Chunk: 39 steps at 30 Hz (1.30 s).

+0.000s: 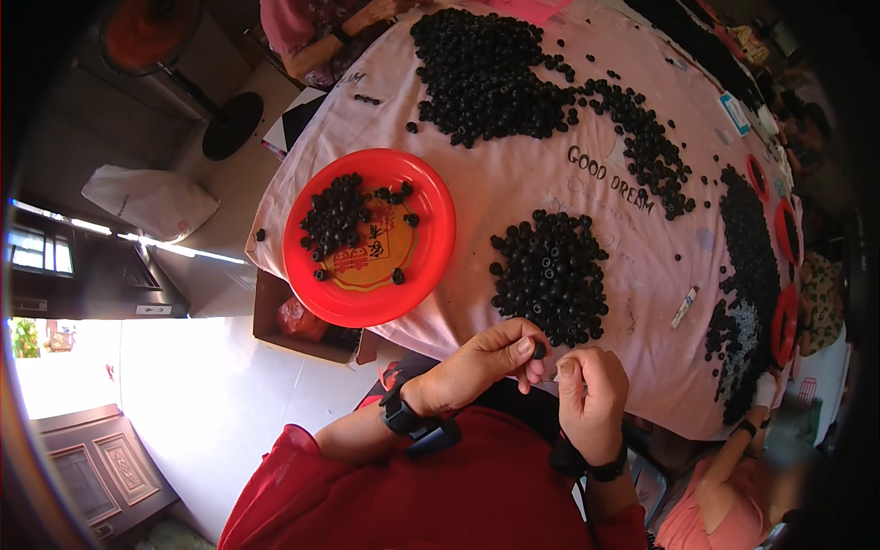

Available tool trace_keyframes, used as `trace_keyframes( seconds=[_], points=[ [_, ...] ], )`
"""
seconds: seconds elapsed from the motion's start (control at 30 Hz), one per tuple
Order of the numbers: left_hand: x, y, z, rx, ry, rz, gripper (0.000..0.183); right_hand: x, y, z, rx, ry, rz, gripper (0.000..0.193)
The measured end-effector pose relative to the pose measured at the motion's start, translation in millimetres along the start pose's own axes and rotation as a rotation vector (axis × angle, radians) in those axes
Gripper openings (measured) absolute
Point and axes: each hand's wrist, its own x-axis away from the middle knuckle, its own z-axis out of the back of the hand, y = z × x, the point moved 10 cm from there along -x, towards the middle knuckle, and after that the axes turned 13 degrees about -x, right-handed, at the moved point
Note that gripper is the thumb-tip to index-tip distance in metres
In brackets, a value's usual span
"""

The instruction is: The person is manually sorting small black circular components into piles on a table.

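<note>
I see both hands held close together just off the near edge of the tabletop [513, 183], above a red-clad lap. The left hand [486, 359] has its grip pressed on a small black ring [539, 349], held between thumb and fingertips. The right hand [591, 390] meets it from the other side, fingers curled in with the forefinger and thumb pinched on something pale and thin; I cannot tell what it is. Both wrists wear dark bands.

Right in front of the hands, near the near edge, lies a loose pile of black rings [550, 275] on the pink cloth [632, 247] that covers the tabletop. To the left, hanging partly over the left edge, sits a red plate [431, 266] with a smaller cluster of rings [335, 215] on its left half and a few strays across it. A far bigger heap [486, 73] spreads at the far edge, trailing in a band toward the right, and another dark mass [752, 266] runs along the right edge beside small red dishes [786, 229].

By my judgement the work is early: the plate holds only a modest share, while the piles on the cloth hold by far the most.

Other people sit at the far edge and the right corner; one sleeve [284, 23] is pink. A cardboard box [302, 321] stands on the floor under the plate.
</note>
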Motion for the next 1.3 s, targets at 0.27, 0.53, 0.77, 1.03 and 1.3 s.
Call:
trace_keyframes(
  seconds=[0.27,0.53,0.77,1.03,1.3],
  points=[
    [2.5,6.3,-5.9,-0.151,-0.001,-0.004,0.029,-4.5,-3.4,-7.7,0.048,0.049,-0.017,0.005],
    [4.0,6.0,-6.2,-0.208,0.017,0.003,0.029,-2.7,6.2,-12.4,0.044,0.046,-0.068,0.023],
    [4.3,5.0,-6.5,-0.248,0.01,0.012,0.03,-2.7,7.1,-14.0,0.071,0.044,-0.063,0.027],
    [5.2,7.6,-8.2,-0.246,0.008,0.014,0.03,-2.3,7.3,-14.9,0.082,0.041,-0.072,0.026],
    [7.0,7.5,-7.9,-0.245,0.007,0.007,0.029,0.1,10.7,-16.8,0.007,0.038,-0.158,0.024]
  ],
)
